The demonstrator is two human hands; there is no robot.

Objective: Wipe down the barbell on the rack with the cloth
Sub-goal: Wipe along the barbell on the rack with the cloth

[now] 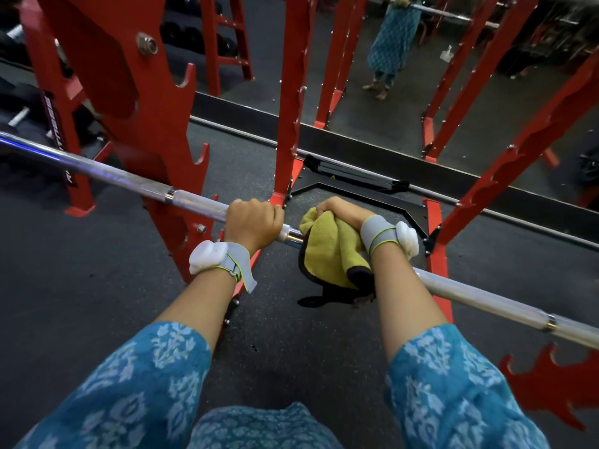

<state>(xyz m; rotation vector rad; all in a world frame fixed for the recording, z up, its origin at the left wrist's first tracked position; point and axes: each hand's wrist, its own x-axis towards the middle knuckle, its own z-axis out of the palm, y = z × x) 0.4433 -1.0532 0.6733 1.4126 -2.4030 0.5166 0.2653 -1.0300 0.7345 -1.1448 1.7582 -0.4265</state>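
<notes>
**Both hands on the barbell, cloth under the right**

We see the barbell (pixel 97 166) run across in front of us from upper left to lower right, passing through the red rack (pixel 129 92). We cannot tell where it sits on the hooks. Our left hand (pixel 252 222) curls round the bare steel, fingers wrapped over the top. Just beside it, our right hand (pixel 337 212) grips the yellow cloth (pixel 327 251), which is bunched around the barbell. A black-edged corner of the cloth hangs loose below. Each wrist carries a grey band (pixel 233 260) with a white pod. Our blue patterned sleeves (pixel 155 367) cover the upper forearms. The dark floor (pixel 81 286) lies underneath, and a mirror (pixel 405 108) stands behind the rack.
</notes>
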